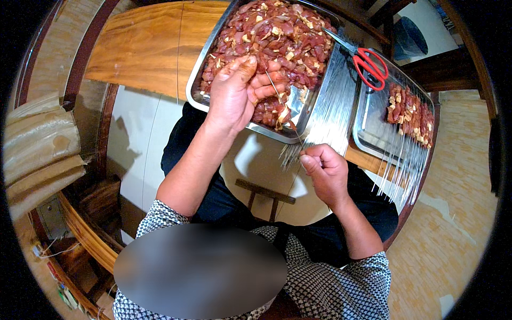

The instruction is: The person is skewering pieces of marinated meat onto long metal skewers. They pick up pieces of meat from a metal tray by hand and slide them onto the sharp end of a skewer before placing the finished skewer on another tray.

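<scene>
My right hand point(326, 172) is closed around the lower end of a thin metal skewer point(273, 83), which slants up and left across the fingers of my left hand point(244, 88). Raw meat with pale pieces point(285, 116) is threaded partway along the skewer. My left hand is palm up over the near part of a deep metal tray point(195, 90), with a piece of raw meat point(261, 62) at its thumb and forefinger near the skewer's tip. Chopped raw meat mixed with pale chunks point(276, 30) is heaped in this tray.
Loose metal skewers point(332, 104) lie in a bundle right of the deep tray. Red-handled scissors point(370, 68) rest across the tray edges. A shallower tray point(370, 120) bears several loaded skewers point(410, 114), their bare ends overhanging its near rim. Wooden tabletop point(140, 48) extends left.
</scene>
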A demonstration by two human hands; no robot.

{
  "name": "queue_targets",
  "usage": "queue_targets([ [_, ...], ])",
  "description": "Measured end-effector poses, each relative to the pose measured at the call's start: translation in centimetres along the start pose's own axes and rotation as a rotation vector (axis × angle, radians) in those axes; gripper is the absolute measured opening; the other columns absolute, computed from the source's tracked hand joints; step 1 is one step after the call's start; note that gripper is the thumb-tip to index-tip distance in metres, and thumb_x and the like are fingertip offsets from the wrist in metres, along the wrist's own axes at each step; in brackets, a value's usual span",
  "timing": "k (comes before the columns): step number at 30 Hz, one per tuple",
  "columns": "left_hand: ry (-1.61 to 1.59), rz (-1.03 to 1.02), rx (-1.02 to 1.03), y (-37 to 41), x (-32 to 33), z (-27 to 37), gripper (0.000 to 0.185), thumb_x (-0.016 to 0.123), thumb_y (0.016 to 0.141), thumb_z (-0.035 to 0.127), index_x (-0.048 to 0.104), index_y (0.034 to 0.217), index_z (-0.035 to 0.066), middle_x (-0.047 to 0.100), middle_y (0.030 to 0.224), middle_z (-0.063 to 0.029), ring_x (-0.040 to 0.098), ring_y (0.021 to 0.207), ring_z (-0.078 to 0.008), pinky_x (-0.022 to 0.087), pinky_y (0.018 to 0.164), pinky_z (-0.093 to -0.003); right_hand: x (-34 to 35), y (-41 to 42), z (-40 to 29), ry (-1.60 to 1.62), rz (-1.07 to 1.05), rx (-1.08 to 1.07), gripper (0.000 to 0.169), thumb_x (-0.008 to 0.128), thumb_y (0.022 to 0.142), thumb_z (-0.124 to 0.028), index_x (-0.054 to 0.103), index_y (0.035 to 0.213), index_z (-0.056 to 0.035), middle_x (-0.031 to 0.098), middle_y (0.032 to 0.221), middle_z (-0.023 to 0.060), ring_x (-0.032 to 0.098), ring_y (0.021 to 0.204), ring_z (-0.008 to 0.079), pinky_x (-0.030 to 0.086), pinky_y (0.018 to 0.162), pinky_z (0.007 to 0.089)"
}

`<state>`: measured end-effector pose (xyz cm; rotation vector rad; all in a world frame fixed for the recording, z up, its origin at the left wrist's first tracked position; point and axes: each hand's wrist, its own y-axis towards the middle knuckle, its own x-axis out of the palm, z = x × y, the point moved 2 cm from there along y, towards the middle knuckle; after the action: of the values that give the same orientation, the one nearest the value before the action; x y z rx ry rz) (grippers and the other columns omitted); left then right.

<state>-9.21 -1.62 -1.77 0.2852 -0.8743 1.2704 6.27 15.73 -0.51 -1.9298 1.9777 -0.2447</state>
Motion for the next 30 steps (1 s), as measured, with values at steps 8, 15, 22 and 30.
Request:
queue_targets([
  [8,0.030,0.037,0.027,0.5,-0.9,-0.2,0.016,0.043,0.094,0.014,0.051,0.102,0.002,0.062,0.094,-0.0158,0.065,0.079,-0.0258,0.057,0.073,-0.0420,0.2,0.0,-0.8,-0.215,0.013,-0.160,0.007,0.063,0.084,-0.009,0.059,0.085,-0.0028,0.053,0.064,-0.0011,0.047,0.060,0.0040,0.042,0.055,0.0215],
  [15,0.027,0.105,0.036,0.1,-0.2,0.3,0.015,0.043,0.094,0.014,0.051,0.100,0.002,0.061,0.091,-0.0139,0.064,0.078,-0.0227,0.057,0.073,-0.0407,0.1,-0.1,-1.1,-0.228,0.043,-0.168,0.006,0.063,0.084,-0.007,0.058,0.083,-0.0024,0.051,0.061,-0.0016,0.044,0.058,0.0040,0.040,0.052,0.0214],
  [22,0.075,0.039,0.130,0.1,-0.2,0.3,0.016,0.047,0.094,0.017,0.052,0.099,0.002,0.061,0.090,-0.0131,0.063,0.078,-0.0207,0.057,0.072,-0.0383,0.2,-0.5,-1.4,-0.178,0.033,-0.139,0.007,0.061,0.085,-0.007,0.057,0.080,-0.0021,0.050,0.060,-0.0025,0.043,0.057,0.0029,0.039,0.051,0.0209],
  [30,0.177,0.018,0.233,-0.1,0.4,0.4,0.017,0.047,0.094,0.015,0.053,0.097,0.000,0.061,0.089,-0.0137,0.062,0.075,-0.0201,0.057,0.070,-0.0344,-0.1,-0.7,-1.2,-0.177,0.044,-0.111,0.009,0.061,0.085,-0.007,0.057,0.078,-0.0018,0.049,0.059,-0.0025,0.042,0.057,0.0028,0.039,0.050,0.0210],
])
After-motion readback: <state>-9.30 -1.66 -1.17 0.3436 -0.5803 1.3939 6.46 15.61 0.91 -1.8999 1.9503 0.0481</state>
